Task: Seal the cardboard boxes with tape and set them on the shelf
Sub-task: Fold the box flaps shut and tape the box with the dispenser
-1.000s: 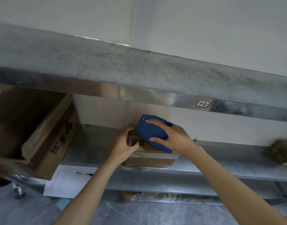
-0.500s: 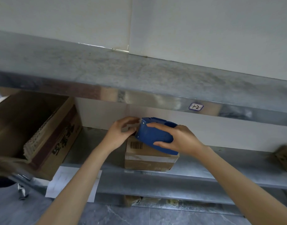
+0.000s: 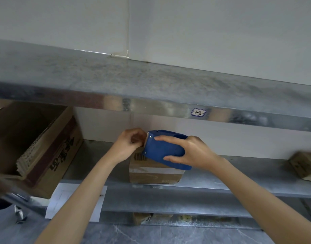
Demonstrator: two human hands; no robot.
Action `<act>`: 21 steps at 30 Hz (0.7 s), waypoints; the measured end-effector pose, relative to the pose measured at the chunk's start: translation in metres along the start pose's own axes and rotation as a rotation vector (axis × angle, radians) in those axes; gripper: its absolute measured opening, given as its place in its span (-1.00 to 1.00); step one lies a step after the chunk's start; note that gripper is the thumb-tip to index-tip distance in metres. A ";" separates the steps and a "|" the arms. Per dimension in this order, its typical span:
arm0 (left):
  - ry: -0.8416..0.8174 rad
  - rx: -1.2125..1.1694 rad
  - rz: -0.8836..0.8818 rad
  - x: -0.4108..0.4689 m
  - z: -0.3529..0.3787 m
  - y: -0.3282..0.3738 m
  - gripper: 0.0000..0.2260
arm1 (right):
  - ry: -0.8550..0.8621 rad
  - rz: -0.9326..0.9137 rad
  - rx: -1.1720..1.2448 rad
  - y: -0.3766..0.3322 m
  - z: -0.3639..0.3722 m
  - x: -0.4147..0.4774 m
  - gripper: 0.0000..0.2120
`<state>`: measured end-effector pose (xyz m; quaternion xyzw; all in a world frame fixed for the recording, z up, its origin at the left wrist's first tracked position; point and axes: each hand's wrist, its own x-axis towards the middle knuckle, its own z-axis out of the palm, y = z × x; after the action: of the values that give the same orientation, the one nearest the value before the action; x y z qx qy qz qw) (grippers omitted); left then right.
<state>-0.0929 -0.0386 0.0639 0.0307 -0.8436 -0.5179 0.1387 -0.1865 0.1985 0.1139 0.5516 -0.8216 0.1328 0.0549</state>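
Note:
A small cardboard box (image 3: 152,175) with a barcode label and a tape band across its front sits on the metal shelf (image 3: 230,175). My right hand (image 3: 191,152) grips a blue tape dispenser (image 3: 164,149) just above the box, its toothed edge pointing left. My left hand (image 3: 129,143) is at that edge with curled fingers, pinching what looks like the tape end; the tape itself is hard to see.
A large open cardboard carton (image 3: 35,147) stands at the left of the shelf. Another small box (image 3: 305,166) lies at the far right. An upper shelf (image 3: 151,88) with a label overhangs. A white paper sheet (image 3: 75,201) hangs below the shelf front.
The dispenser has lifted off the box top and levelled out. My left hand left the box and rose to the dispenser's toothed edge.

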 end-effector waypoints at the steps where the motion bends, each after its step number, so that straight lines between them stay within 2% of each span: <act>1: 0.006 0.004 -0.007 0.001 0.000 -0.001 -0.78 | -0.009 0.010 0.020 0.000 -0.002 0.000 -0.42; 6: 0.062 0.024 -0.033 0.002 0.002 0.006 -0.77 | -0.069 0.021 0.044 0.003 -0.015 0.000 -0.42; 9: 0.153 0.019 -0.084 -0.003 -0.014 0.000 -0.78 | -0.098 0.053 0.034 0.014 -0.024 -0.009 -0.43; 14: 0.198 -0.002 -0.168 -0.012 -0.027 -0.010 -0.79 | -0.139 0.066 0.105 0.022 -0.028 -0.022 -0.45; 18: 0.390 -0.020 -0.237 -0.029 -0.058 -0.029 -0.91 | -0.149 0.182 0.107 0.053 -0.039 -0.044 -0.39; 21: 0.345 -0.056 -0.286 -0.029 -0.057 -0.030 -0.94 | -0.198 0.233 0.120 0.065 -0.039 -0.049 -0.41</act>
<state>-0.0523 -0.0959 0.0561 0.2343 -0.7796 -0.5426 0.2071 -0.2295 0.2765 0.1291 0.4653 -0.8720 0.1320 -0.0751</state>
